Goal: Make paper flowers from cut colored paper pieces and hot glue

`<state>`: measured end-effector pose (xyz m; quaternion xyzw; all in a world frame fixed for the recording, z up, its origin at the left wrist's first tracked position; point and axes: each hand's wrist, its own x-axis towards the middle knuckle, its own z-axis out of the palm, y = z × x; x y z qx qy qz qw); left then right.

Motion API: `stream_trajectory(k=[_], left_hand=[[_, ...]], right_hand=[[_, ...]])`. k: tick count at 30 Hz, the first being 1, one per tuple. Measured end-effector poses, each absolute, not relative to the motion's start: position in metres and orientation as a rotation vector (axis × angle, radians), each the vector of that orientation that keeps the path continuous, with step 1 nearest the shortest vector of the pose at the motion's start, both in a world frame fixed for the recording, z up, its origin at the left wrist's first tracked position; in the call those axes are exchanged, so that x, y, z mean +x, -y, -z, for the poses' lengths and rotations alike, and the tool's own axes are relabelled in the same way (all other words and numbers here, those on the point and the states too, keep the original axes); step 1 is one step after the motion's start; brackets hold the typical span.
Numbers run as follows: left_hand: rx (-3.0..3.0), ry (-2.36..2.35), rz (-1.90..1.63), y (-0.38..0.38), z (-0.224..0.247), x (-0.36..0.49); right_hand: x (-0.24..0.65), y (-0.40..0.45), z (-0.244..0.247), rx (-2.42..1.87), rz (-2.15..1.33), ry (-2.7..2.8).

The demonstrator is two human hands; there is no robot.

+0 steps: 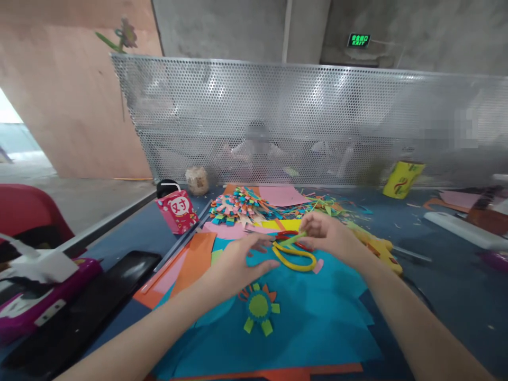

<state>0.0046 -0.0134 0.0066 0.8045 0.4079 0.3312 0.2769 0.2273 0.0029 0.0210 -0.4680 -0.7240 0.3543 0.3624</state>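
My right hand (323, 233) pinches a small green strip (296, 239) of felt or paper above the scissors. My left hand (238, 259) hovers left of the scissors, fingers apart and nothing visible in it. Between both hands lie the scissors (296, 264), with a yellow loop and a red loop. Below them a round flower piece (259, 307) rests on blue sheets (309, 328). It has a green centre, a blue ring, and green and orange tabs around part of its edge. A small pink scrap (318, 266) sits beside the yellow loop.
Behind my hands is a heap of colourful fringed pieces (238, 206), with loose strips (325, 203) beside it. A pink drink carton (178, 211) stands left; a yellow glue gun (381, 251) lies right. A perforated metal screen (238, 106) closes the back. A black phone-like slab (87, 307) lies left.
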Motion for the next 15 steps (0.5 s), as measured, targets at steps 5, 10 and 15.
stream_trajectory(k=[5, 10, 15], left_hand=[[1.794, -0.981, -0.932, 0.005, 0.004, 0.009], [1.742, -1.01, -0.969, 0.0, 0.007, 0.0], [1.769, -0.984, -0.909, -0.004, 0.008, -0.012]], right_hand=[[0.197, 0.006, -0.012, -1.099, -1.151, 1.777], [0.19, 0.007, -0.009, -1.122, -1.137, 1.685], [0.194, 0.005, -0.006, -1.181, -1.05, 1.716]])
